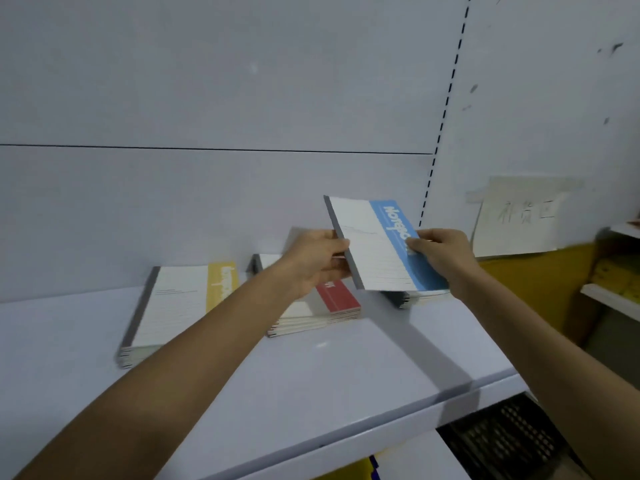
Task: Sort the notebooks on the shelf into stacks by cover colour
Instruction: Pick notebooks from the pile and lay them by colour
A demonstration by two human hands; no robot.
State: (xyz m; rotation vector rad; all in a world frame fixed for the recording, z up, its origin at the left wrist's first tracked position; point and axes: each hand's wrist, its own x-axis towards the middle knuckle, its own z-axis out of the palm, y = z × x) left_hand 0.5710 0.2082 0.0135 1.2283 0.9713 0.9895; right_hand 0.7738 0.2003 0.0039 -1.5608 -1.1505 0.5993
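Observation:
A notebook with a white cover and a blue band is held in the air above the white shelf. My left hand grips its grey spine edge and my right hand pinches its blue edge. Under it lies a stack of notebooks mostly hidden by the held one. A stack with a red band lies in the middle, partly behind my left hand. A stack with a yellow band lies to the left.
The shelf's back panel is plain white, with a slotted upright at the right. A paper sign hangs on the wall beyond it. A black crate sits below the shelf's right end, and yellow shelving stands at the far right.

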